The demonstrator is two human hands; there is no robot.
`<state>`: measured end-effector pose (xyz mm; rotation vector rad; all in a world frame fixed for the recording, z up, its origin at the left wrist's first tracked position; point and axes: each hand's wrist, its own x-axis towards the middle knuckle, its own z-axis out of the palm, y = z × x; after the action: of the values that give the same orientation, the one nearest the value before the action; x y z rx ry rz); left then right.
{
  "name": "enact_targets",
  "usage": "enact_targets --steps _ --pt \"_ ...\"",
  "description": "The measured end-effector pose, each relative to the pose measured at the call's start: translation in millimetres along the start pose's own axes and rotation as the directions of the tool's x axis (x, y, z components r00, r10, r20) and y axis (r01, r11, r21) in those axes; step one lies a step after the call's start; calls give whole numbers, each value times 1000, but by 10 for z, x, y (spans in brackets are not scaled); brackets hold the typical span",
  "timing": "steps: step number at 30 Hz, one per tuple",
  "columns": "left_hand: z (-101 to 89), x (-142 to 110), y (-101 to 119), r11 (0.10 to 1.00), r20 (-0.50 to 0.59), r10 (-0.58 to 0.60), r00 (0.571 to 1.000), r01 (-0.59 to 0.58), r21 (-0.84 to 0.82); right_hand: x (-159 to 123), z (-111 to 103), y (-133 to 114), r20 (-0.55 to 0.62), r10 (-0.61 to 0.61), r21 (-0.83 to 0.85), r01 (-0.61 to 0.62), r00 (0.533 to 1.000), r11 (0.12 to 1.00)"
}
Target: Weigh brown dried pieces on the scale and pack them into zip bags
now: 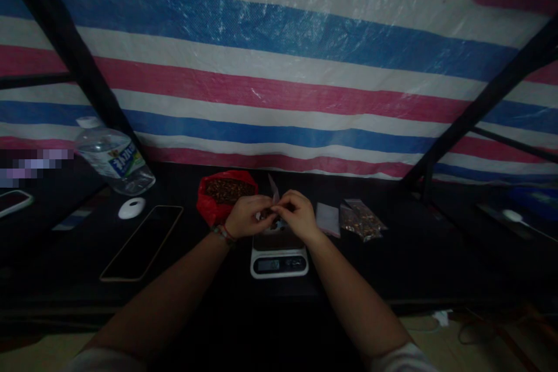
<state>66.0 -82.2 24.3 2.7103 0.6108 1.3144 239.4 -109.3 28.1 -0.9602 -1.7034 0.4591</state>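
While my left hand (247, 217) and right hand (299, 216) pinch the clear bag (274, 188) over the far end of the scale (279, 257), a slack grip could scatter the dark pieces (275, 223) there.

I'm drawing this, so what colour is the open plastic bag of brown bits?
The open plastic bag is red; head view shows it.

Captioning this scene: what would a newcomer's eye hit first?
The red, white and blue striped sheet filling the background. Below it, at centre, the left hand and right hand pinch a small plastic bag over a white scale. To their left sits an open red bag of brown bits.
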Motion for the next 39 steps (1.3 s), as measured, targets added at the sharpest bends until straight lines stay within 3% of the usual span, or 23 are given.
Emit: enact_targets --steps 5,13,21,27,31,35,39 --pt "15 15 -11 1000 3 20 1000 -20 14 -5 8 -30 28 -1 -9 1 1000 1000" --pt "-37 10 3 993 58 48 997 -41 -115 -1 -25 -14 116 -2 36 -2 993 999" --pt "-29 9 -28 997 73 -31 997 36 -63 -17 -31 -16 168 -112 -92 129 979 987" --pt "19 15 14 991 -70 -101 992 107 83 -30 -4 -31 106 -107 -207 127 989 970" --pt "26 1 -11 973 -198 -183 963 205 101 -44 19 -30 30 -103 -266 108 994 958" --pt "54 -19 -36 967 -185 -200 962 223 118 -64 49 14 -78 -140 -266 114 987 957" --pt "111 -19 -14 958 -144 -211 967 234 165 -73 55 73 -40 -194 -273 176 980 946"
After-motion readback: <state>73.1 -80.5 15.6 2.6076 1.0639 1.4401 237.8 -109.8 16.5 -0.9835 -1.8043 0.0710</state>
